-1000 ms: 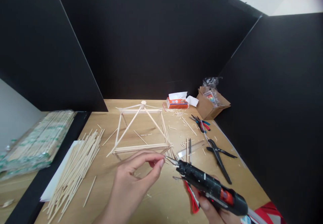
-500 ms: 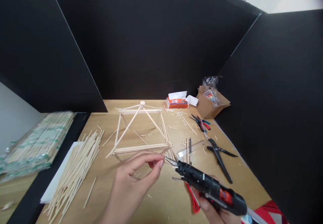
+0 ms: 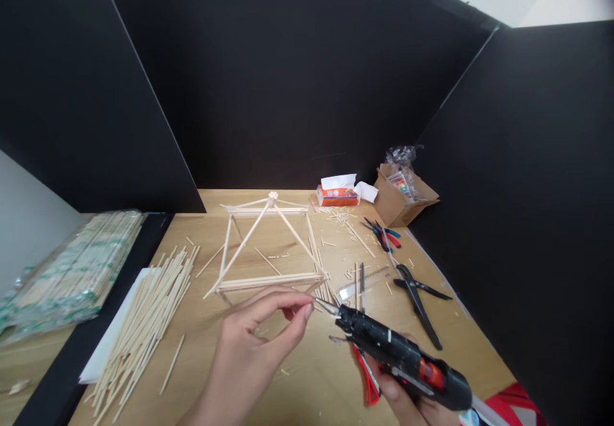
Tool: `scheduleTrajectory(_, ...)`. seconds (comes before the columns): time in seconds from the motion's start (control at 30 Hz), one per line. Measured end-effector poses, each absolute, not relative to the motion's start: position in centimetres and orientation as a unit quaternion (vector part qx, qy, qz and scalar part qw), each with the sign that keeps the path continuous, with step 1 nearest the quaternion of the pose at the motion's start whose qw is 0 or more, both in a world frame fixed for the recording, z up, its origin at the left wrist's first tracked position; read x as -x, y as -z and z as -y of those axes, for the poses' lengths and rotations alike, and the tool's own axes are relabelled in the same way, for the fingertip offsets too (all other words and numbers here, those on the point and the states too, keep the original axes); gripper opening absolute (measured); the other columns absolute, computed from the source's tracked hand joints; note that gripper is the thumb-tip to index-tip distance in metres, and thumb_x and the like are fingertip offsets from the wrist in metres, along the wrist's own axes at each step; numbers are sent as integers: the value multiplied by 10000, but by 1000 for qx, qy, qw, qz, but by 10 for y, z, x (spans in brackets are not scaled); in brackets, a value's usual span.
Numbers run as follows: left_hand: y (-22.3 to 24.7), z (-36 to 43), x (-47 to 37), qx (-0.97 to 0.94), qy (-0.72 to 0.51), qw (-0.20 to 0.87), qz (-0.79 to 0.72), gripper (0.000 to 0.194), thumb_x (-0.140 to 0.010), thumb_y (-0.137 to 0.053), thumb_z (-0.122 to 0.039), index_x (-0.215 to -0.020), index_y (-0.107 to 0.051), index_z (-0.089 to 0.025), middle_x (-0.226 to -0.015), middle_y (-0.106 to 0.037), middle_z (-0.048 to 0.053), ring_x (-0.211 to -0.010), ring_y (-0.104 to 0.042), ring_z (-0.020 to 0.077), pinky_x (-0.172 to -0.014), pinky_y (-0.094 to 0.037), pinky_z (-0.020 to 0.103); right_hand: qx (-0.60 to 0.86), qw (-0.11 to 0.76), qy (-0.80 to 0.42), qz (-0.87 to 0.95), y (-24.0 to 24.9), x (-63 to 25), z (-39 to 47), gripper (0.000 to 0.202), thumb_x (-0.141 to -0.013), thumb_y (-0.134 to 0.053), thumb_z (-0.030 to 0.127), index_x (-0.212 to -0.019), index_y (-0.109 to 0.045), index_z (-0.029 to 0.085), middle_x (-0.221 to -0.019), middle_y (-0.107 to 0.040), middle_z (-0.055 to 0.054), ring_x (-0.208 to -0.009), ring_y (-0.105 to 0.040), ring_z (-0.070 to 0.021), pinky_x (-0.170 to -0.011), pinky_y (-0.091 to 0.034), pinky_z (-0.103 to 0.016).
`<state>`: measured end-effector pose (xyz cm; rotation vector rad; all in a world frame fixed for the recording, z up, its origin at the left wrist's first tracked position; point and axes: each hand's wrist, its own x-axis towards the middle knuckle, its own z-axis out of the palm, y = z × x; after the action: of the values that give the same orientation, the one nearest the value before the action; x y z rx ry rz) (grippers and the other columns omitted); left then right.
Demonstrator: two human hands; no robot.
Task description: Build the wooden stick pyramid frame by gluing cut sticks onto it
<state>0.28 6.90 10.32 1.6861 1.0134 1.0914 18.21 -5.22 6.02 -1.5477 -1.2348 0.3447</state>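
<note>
Since the earlier frame the two hands have hardly moved; only the view has shifted a little, so the table and its things sit slightly farther right in the frame. At lower centre, the left hand (image 3: 261, 343) has its thumb and forefinger brought together at the tips, right at the nozzle of the black glue gun (image 3: 400, 355); whether something small is pinched between them, I cannot tell. The right hand (image 3: 407, 400), at the lower right, is wrapped around the glue gun, which slants with its nozzle toward the upper left. Beyond the left hand, near the middle of the frame, the stick frame (image 3: 268, 279) stands on the wooden table (image 3: 307, 375), its sloping sticks meeting at a bundled top. A loose pile of sticks (image 3: 144, 323) lies at lower left, partly over white paper (image 3: 108, 346), with wrapped packs of sticks (image 3: 79, 266) farther left. Right of the stick frame are a clear ruler (image 3: 348, 292), pliers (image 3: 384, 234) and a black cutter (image 3: 416, 304). Behind them stand an orange tissue pack (image 3: 338, 196) and, just beside it, an open cardboard box (image 3: 398, 208).
</note>
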Motion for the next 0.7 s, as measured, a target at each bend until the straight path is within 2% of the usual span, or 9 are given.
scheduleTrajectory(0.23,-103,-68,-3,-679,-431,435,-405,82,-757,-683,-179,-777,-731,-242,-791,-741,-13,-753,-686,143,-684,-561,199,675,538,-136,486,-59,-182,54,318,-830,-588,511,-891,-678,212,-826,-693,-58,-748,-642,-228,-675,-494,-307)
scheduleTrajectory(0.47,-103,-69,-4,-669,-420,458,-408,80,-758,-682,-184,-787,-735,-237,-792,-742,-7,-753,-685,148,-695,-562,211,666,551,-127,486,-67,-178,53,319,-821,-594,524,-849,-678,218,-749,-669,-45,-700,-634,-207,-650,-499,-279)
scheduleTrajectory(0.63,-100,-69,-3,-664,-418,473,-400,74,-752,-693,-191,-782,-735,-244,-787,-741,-16,-753,-680,136,-700,-553,194,663,579,-175,442,-77,-179,53,322,-834,-578,516,-757,-644,211,-610,-584,-9,-487,-521,-128,-466,-445,-221)
scheduleTrajectory(0.7,-100,-69,-4,-659,-419,472,-408,66,-748,-698,-199,-772,-735,-248,-785,-743,-21,-754,-682,134,-699,-552,188,658,584,-172,442,-81,-182,55,324,-844,-565,511,-742,-633,211,-593,-568,-5,-474,-503,-123,-449,-425,-221)
